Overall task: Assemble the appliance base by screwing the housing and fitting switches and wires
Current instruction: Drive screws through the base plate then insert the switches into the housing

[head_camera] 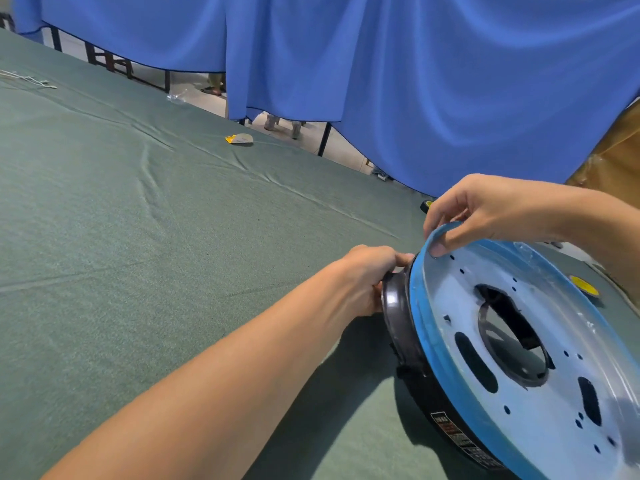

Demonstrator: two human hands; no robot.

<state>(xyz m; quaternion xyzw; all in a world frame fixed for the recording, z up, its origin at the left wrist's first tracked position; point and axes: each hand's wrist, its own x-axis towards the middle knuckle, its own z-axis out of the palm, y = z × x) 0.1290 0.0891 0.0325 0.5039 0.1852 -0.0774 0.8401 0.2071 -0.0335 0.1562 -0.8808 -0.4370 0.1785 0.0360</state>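
The round appliance base (450,341) stands tilted on its edge on the green cloth at the lower right. Its open face is pale metal with a blue film rim, a large centre hole and several small holes. A dark housing ring (398,317) sits on its left side, and a black band below it carries a printed label. My left hand (367,275) grips that dark ring from the left. My right hand (485,209) pinches the top of the blue rim, thumb inside the dish.
The green-clothed table (156,237) spreads to the left. A yellow and white packet (239,139) lies far back, white wires (31,79) at the far left. A yellow-topped object (585,287) sits behind the base. Blue curtains (381,64) hang beyond, with a cardboard box (616,150) at the right.
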